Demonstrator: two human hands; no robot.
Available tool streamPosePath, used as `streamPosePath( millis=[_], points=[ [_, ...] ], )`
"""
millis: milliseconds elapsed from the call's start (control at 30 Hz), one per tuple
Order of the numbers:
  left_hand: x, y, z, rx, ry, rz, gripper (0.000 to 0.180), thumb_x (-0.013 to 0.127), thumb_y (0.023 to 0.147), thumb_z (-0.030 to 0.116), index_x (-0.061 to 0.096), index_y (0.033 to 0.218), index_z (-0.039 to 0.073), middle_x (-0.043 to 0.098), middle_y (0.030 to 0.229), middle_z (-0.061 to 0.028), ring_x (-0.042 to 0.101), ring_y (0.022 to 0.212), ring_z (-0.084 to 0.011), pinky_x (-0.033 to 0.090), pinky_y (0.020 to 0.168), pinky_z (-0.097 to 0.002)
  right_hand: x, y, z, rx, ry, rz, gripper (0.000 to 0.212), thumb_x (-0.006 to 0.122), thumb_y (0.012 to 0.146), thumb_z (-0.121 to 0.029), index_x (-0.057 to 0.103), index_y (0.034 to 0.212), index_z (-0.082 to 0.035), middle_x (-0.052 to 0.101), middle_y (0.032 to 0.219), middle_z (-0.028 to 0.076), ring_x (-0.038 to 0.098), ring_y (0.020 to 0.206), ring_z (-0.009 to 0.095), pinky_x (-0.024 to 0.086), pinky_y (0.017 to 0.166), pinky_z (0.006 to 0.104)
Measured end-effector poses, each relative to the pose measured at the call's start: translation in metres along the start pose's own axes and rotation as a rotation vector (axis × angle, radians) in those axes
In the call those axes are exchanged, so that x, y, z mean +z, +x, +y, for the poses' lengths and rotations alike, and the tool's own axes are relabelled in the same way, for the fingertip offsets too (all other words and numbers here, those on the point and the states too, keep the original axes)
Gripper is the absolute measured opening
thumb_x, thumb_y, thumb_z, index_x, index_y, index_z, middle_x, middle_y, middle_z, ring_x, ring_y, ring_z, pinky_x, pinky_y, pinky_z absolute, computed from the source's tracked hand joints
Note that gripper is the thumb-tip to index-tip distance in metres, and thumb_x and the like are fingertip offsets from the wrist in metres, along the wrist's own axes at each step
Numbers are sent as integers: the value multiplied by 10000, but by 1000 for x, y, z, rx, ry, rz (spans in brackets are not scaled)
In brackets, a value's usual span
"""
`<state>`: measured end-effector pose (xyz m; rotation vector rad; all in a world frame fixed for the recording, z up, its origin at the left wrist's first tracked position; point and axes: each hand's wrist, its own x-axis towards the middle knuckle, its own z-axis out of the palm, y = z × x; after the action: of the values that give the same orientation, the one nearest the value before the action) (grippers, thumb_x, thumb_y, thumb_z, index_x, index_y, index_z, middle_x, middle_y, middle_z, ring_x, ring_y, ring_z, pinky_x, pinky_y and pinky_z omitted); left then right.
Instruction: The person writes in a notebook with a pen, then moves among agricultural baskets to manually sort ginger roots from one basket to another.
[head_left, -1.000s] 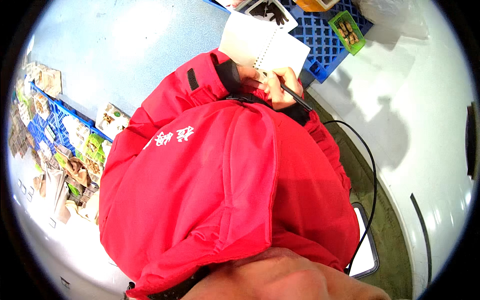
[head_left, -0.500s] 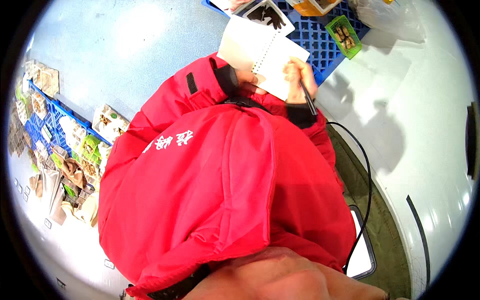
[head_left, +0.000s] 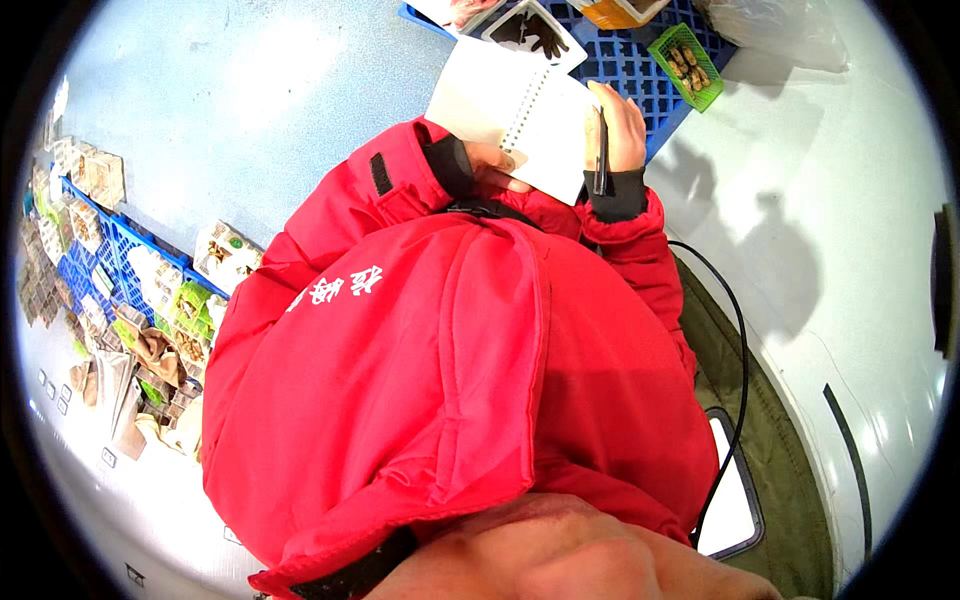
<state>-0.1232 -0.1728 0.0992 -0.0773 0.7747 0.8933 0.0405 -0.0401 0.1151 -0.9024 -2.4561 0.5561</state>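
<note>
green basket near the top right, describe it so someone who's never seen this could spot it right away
Start at the blue slatted crate along the top edge, above the white spiral notebook that the hands hold. At the crate's right corner lies a small green mesh basket holding brownish pieces. It is the only bright green, open-mesh container there; its neighbours are flat packets and an orange tub.

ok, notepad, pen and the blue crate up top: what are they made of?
Notepad: matte white paper, spiral binding of pale wire or plastic, too small to tell. Pen: dark, slightly shiny, probably plastic. Crate: moulded blue plastic, going by its open lattice grid.
</note>
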Motion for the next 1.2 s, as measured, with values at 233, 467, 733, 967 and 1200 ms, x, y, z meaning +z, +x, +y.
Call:
streamPosePath(
  millis=[233,467,733,967,1200],
  points=[
    [-7,5,-3,48,16,-82,434,536,784,43,427,1199,-25,523,1130,-176,536,1022,-294,483,848,-405,-24,-1,-28,742,841,38,293,435,902,-235,489,1087,-15,571,1030,141,582,870,203,474,724,310],
    [11,-11,14,142,3,-191,431,543,796,91,428,1201,-3,527,1124,-168,541,1013,-276,502,809,-375,-6,-10,-64,155,885,-276,204,451,851,-97,503,1031,-16,577,1050,124,541,1016,250,438,858,334],
    [12,-28,16,181,21,-141,427,540,797,84,428,1200,-6,529,1120,-169,547,998,-278,505,800,-370,4,-6,-70,-202,611,-163,172,514,806,-73,539,963,-7,604,994,131,539,1024,308,415,890,392],
    [11,-28,18,195,59,-129,424,537,798,77,428,1198,-8,531,1117,-171,552,986,-280,507,791,-366,3,-7,-69,-189,628,-172,215,503,814,-73,532,1010,9,597,1001,148,543,1014,297,423,881,389],
    [-12,8,9,269,369,-166,427,555,799,143,431,1179,-7,547,1080,-155,586,906,-251,531,732,-351,-25,-28,-52,447,839,185,236,401,883,-134,547,951,39,580,820,117,579,649,157,477,617,264]
  ],
)
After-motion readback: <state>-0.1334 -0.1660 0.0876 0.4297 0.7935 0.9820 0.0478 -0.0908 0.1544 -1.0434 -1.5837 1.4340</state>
